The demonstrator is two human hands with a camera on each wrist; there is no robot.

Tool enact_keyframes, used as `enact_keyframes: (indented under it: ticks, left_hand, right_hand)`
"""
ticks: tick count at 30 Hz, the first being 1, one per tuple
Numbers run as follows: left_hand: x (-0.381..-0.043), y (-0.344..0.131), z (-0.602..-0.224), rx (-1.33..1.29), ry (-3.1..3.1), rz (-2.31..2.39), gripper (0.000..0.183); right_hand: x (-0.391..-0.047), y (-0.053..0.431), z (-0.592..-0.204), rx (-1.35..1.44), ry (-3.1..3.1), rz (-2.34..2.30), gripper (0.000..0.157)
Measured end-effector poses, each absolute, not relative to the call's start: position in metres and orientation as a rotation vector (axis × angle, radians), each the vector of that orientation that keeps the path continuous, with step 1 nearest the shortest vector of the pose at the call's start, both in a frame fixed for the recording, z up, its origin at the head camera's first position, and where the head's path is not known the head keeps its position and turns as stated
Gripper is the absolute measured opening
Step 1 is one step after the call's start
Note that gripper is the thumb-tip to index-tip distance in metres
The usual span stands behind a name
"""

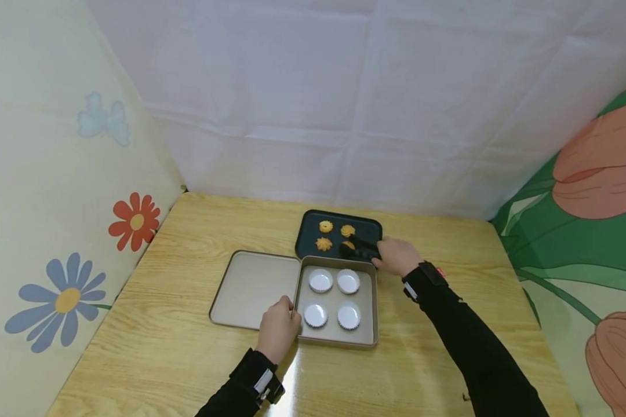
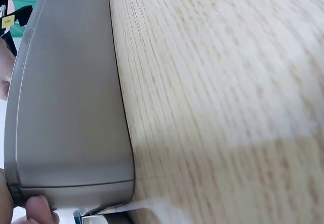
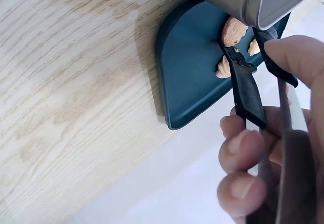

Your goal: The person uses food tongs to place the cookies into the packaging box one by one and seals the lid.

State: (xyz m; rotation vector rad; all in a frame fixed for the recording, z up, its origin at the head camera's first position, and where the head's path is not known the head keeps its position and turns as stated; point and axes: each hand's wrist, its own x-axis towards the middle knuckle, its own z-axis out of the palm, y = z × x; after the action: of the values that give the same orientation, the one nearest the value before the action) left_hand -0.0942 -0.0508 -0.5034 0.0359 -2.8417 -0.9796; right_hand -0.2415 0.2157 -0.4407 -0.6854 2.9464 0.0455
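My right hand holds black kitchen tongs over a dark baking tray. Several golden piped cookies lie on the tray, and the tong tips stand around one cookie at its near right. The tips partly hide that cookie in the head view; cannot tell whether they pinch it. Just in front of the tray sits a hinged metal tin, its lid laid flat to the left. Several white fluted cups stand inside it. My left hand grips the tin's front left corner by the hinge.
The wooden table carries all these things. A white cloth backdrop hangs behind it. Flower-printed panels close off the sides. The tin's back wall stands close against the tray's near edge.
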Motion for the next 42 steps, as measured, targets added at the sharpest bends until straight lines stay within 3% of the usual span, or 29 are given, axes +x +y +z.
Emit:
enact_keyframes:
  ticks: [12, 23, 35, 42]
  left_hand:
    - [-0.096, -0.051, -0.503, 0.035, -2.848, -0.981, 0.010]
    - [-0.097, -0.051, -0.503, 0.047, -2.845, -0.963, 0.009]
    - [-0.096, -0.048, -0.501, 0.064, -2.843, -0.989, 0.010]
    - [-0.096, -0.049, -0.502, 0.077, -2.844, -0.960, 0.011]
  right_hand:
    - [-0.238, 0.221, -0.434, -0.822, 3.009, 0.034, 0.030]
    - [-0.196, 0.210, -0.403, -0.935, 3.059, 0.032, 0.046]
    - [-0.177, 0.183, -0.427, -0.939, 2.897, 0.098, 0.032]
    - [-0.176, 0.178, -0.429, -0.911, 2.861, 0.085, 0.036]
